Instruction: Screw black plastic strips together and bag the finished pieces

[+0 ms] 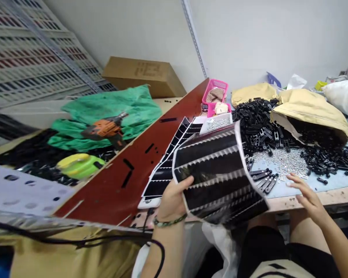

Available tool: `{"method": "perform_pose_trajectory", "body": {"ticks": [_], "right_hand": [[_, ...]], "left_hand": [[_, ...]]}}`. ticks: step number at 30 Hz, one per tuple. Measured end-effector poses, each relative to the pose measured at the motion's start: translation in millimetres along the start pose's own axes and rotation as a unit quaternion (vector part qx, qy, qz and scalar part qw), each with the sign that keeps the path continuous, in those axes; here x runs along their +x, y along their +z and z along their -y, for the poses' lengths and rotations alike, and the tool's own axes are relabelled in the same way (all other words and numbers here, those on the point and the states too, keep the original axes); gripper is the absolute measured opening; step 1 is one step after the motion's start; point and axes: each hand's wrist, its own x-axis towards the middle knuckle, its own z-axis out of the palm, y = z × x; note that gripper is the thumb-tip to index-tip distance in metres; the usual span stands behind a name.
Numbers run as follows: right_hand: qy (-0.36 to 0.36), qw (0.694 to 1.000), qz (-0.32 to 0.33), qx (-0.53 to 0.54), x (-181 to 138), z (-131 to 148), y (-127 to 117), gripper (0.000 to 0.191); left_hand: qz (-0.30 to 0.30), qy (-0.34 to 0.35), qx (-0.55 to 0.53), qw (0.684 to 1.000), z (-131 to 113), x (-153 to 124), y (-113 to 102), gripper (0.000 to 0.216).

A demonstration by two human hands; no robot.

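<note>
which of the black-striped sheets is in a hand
The frontmost sheet, gripped at its left edge by the left hand. It is held up and bowed, while the other sheets lie behind it, to the left.

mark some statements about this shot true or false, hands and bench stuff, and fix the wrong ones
1. The left hand holds a black sheet with pale stripes. True.
2. The right hand grips the other edge of that sheet. False: it is apart from the sheet, fingers spread, holding nothing visible.
3. The bracelet is on the right wrist. False: it is on the left wrist.
4. Small silvery pieces lie loose among black parts on the bench. True.
5. An orange and black power tool lies at least partly on green cloth. True.
6. The cardboard box sits on the right, behind the tan bags. False: it is left of the pink baskets.
</note>
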Motion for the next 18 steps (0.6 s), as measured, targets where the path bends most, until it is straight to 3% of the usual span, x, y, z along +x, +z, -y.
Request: {"method": "perform_pose_trajectory", "body": {"ticks": [2, 5, 6, 8, 10, 12, 15, 18], "right_hand": [[0.073, 0.990, -0.027, 0.120, -16.6, -4.9, 0.3, 0.048], [0.179, 0.943, -0.028, 0.278, -45.6, -6.1, 3.1, 0.066], [0.207, 0.922, -0.038, 0.326, -56.7, -5.0, 1.8, 0.067], [0.254, 0.865, -0.073, 0.426, -79.0, -3.1, -7.1, 0.065], [0.291, 0.810, -0.097, 0.499, -98.3, -4.8, -22.8, 0.072], [0.328, 0.792, -0.093, 0.506, -113.4, -13.0, -39.9, 0.073], [0.353, 0.832, -0.078, 0.421, -133.5, -39.1, -58.1, 0.061], [0.364, 0.855, -0.058, 0.365, -159.1, -78.9, -66.6, 0.050]], "left_hand": [[0.135, -0.117, 0.092, 0.980, -1.0, -22.0, 9.9, 0.033], [0.329, -0.275, 0.234, 0.873, 11.9, -48.3, 26.1, 0.032], [0.364, -0.300, 0.261, 0.842, 19.8, -53.3, 31.4, 0.035], [0.395, -0.319, 0.287, 0.812, 39.1, -57.1, 40.6, 0.044], [0.415, -0.323, 0.330, 0.784, 60.4, -54.4, 48.4, 0.048], [0.451, -0.299, 0.416, 0.731, 81.4, -48.2, 57.5, 0.044], [0.493, -0.179, 0.594, 0.609, 111.3, -38.2, 77.3, 0.036], [0.471, -0.092, 0.671, 0.565, 141.5, -35.7, 99.5, 0.042]]}}
